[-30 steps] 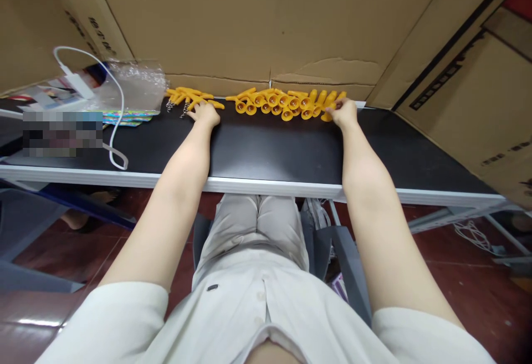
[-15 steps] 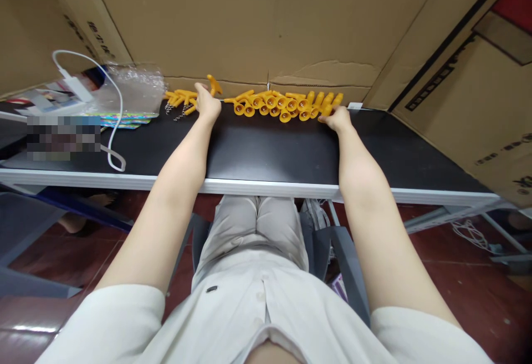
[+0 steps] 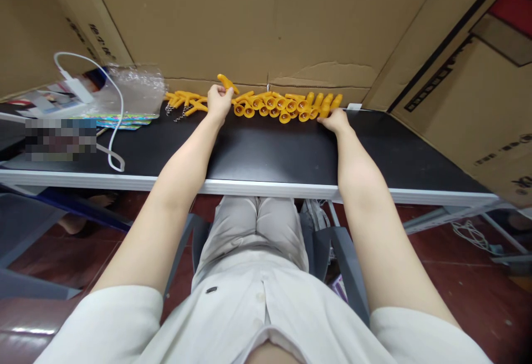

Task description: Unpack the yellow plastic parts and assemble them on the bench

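Note:
Along the back of the black table, my left hand [image 3: 218,101] pinches a yellow plastic handle [image 3: 227,83] that sticks up above the fingers. Its lower part is hidden. To the left lies a pile of yellow corkscrews [image 3: 185,99] with bare metal spirals. Right of that hand runs a row of yellow bell-shaped pieces [image 3: 285,116], their round mouths facing me and metal showing inside. At the row's right end, where several yellow pieces stand more upright, my right hand [image 3: 336,119] has thumb and fingers around a yellow piece [image 3: 325,109]; the fingertips are partly hidden.
Cardboard panels [image 3: 233,26] wall in the back and sides. On the left lie clear plastic bags [image 3: 137,90], colourful packets [image 3: 120,122] and a white device with a cable [image 3: 81,88]. A small white object [image 3: 354,107] sits by the right hand. The table's metal edge [image 3: 270,188] runs before me.
My left hand has moved a little to the right with the yellow handle, which has turned to a different tilt. My right hand has stayed almost still at the row's end.

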Action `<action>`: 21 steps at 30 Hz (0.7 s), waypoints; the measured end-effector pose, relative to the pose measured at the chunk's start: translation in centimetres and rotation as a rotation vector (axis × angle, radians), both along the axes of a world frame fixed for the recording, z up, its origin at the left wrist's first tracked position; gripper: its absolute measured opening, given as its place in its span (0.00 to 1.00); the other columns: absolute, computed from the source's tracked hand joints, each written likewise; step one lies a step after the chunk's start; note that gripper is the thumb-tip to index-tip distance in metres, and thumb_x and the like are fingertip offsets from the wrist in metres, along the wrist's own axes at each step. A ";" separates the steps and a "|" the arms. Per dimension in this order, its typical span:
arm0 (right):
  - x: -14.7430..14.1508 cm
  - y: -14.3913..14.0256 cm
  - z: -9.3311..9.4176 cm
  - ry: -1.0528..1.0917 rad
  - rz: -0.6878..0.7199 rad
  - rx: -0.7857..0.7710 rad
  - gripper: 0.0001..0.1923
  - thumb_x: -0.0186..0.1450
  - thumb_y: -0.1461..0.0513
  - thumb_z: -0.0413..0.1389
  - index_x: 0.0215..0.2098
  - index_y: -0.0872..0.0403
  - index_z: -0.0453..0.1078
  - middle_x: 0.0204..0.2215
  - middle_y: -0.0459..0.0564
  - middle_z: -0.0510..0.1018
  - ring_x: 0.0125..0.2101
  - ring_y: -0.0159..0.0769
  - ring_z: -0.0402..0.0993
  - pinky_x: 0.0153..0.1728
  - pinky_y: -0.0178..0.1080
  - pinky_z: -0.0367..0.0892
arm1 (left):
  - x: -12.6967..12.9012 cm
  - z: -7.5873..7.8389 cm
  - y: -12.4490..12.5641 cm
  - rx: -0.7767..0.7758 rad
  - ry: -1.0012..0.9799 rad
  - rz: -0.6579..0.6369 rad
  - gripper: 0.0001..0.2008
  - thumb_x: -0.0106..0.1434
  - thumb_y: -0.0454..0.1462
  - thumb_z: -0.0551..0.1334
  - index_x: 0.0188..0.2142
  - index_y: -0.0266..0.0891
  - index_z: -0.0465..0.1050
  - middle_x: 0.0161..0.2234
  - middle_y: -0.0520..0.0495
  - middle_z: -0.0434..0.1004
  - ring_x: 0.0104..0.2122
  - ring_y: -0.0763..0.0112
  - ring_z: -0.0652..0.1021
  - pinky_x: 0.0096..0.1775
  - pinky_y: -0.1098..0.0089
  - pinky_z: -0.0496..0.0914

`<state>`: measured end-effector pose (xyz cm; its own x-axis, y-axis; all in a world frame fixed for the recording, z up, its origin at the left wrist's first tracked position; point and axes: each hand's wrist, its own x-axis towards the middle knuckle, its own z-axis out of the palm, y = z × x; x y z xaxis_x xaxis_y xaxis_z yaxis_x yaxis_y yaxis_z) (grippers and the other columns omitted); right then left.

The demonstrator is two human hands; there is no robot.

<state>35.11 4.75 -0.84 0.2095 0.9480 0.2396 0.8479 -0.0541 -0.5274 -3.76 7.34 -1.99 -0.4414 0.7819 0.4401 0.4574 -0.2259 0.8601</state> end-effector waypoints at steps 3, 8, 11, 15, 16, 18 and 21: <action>0.2 0.5 0.0 0.022 -0.019 0.062 0.10 0.68 0.67 0.65 0.48 0.56 0.81 0.57 0.66 0.85 0.64 0.63 0.80 0.70 0.60 0.71 | 0.5 0.3 -0.6 0.005 -0.020 -0.003 0.13 0.73 0.36 0.70 0.36 0.42 0.66 0.37 0.45 0.77 0.43 0.58 0.84 0.51 0.60 0.79; 0.0 0.8 0.6 -0.010 -0.018 0.149 0.22 0.65 0.70 0.62 0.57 0.56 0.81 0.59 0.61 0.85 0.64 0.63 0.81 0.69 0.61 0.73 | 1.5 0.8 -1.8 0.068 -0.024 -0.053 0.13 0.70 0.36 0.72 0.35 0.42 0.69 0.37 0.45 0.79 0.44 0.58 0.84 0.54 0.59 0.80; -0.8 0.3 1.3 -0.073 -0.036 0.154 0.24 0.68 0.69 0.61 0.62 0.58 0.79 0.65 0.65 0.81 0.68 0.59 0.77 0.72 0.56 0.70 | 1.6 0.9 -2.2 0.106 -0.032 -0.089 0.12 0.68 0.38 0.73 0.36 0.42 0.70 0.37 0.46 0.80 0.46 0.59 0.84 0.53 0.62 0.80; -1.8 -0.1 2.0 -0.121 0.003 0.212 0.24 0.71 0.67 0.60 0.64 0.58 0.78 0.67 0.64 0.79 0.69 0.56 0.76 0.74 0.54 0.68 | 1.8 1.2 -2.7 0.079 -0.020 -0.128 0.18 0.72 0.41 0.71 0.31 0.42 0.64 0.30 0.49 0.74 0.41 0.61 0.83 0.46 0.65 0.80; -2.1 0.0 2.1 -0.126 0.026 0.241 0.23 0.71 0.66 0.61 0.64 0.58 0.78 0.66 0.64 0.80 0.69 0.56 0.76 0.74 0.54 0.68 | 2.0 1.4 -3.0 0.061 -0.050 -0.135 0.19 0.73 0.41 0.71 0.31 0.42 0.64 0.28 0.50 0.73 0.38 0.62 0.83 0.44 0.67 0.79; -2.5 0.3 2.1 -0.129 0.077 0.298 0.22 0.70 0.66 0.61 0.62 0.56 0.79 0.64 0.63 0.81 0.67 0.57 0.77 0.73 0.57 0.68 | 2.5 2.2 -3.8 0.021 -0.176 -0.141 0.19 0.75 0.43 0.71 0.32 0.42 0.65 0.27 0.51 0.72 0.33 0.66 0.81 0.38 0.71 0.77; -3.5 1.0 2.0 -0.145 0.153 0.345 0.23 0.69 0.67 0.61 0.62 0.57 0.78 0.63 0.65 0.80 0.67 0.59 0.76 0.72 0.60 0.68 | 3.5 3.4 -5.5 -0.051 -0.415 -0.154 0.16 0.76 0.44 0.70 0.35 0.42 0.69 0.24 0.54 0.73 0.24 0.73 0.75 0.30 0.76 0.71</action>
<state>31.64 5.75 1.11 0.0132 0.8246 0.5656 0.8994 0.2374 -0.3671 -0.26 1.87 1.46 -0.4491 0.8686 0.2096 0.0352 -0.2172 0.9755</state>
